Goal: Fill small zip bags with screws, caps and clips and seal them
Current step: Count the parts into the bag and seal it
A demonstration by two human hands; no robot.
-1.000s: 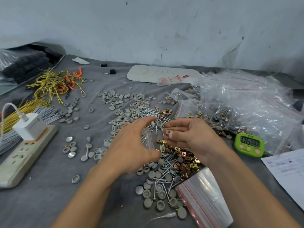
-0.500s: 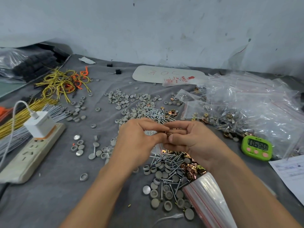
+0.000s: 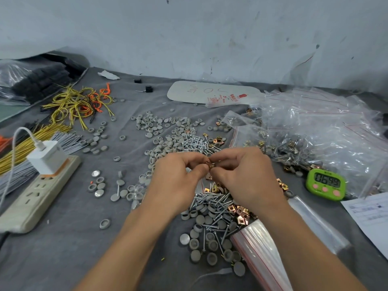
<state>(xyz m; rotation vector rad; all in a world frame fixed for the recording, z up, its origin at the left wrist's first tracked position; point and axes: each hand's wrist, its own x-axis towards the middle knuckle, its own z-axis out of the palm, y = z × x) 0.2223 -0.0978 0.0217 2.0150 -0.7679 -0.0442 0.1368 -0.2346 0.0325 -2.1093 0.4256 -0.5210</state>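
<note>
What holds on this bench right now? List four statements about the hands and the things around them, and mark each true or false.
1. The left hand and right hand pinch a copper clip between them. True.
2. The green timer sits to the left of the left hand. False: it sits to the right of the right hand, beside the filled bags.
3. A white charger is plugged into the power strip. True.
4. The yellow wires lie at the near right. False: they lie at the far left, beyond the power strip.
</note>
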